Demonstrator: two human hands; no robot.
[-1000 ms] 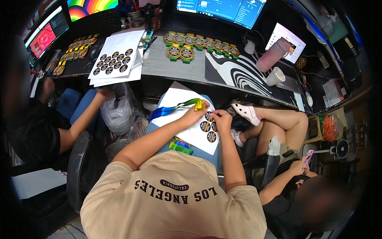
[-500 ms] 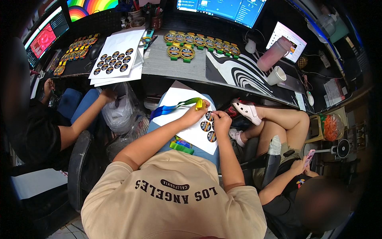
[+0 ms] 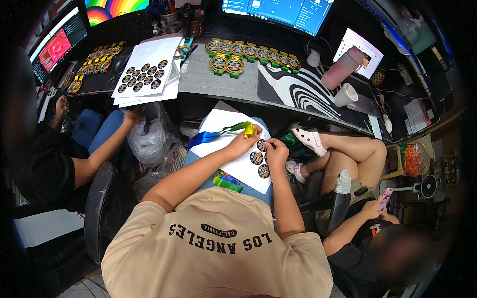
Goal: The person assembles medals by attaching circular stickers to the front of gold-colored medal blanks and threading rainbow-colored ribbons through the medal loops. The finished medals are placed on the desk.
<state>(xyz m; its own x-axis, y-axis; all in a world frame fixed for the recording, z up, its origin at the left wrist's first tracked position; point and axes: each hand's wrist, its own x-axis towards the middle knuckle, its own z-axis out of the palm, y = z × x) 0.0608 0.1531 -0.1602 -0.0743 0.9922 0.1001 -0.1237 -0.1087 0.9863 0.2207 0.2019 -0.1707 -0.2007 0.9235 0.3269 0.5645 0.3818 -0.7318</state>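
On my lap lies a white sheet (image 3: 218, 115) with several round black stickers (image 3: 256, 158) at its right side. My left hand (image 3: 242, 143) rests over the sheet, closed around the yellow end of a blue-to-green ribbon (image 3: 213, 134). A shiny gold-yellow piece shows between its fingers; whether it is a medal I cannot tell. Beside it, my right hand (image 3: 277, 152) pinches at the edge of a black sticker by the sheet's right edge. Its fingertips partly cover the sticker. More colourful ribbon (image 3: 226, 183) lies against my shirt, below the sheet.
Several gold medals (image 3: 248, 52) stand in rows on the grey desk (image 3: 208, 82). Left of them lie sticker sheets (image 3: 169, 47). A pink bottle (image 3: 343, 68) and white cup (image 3: 345, 94) stand right. People sit on both sides; the right one holds a phone (image 3: 385, 198).
My right hand has shifted very slightly at the sticker; my left hand stays in place. The left person's hand has moved slightly left by the plastic bag.
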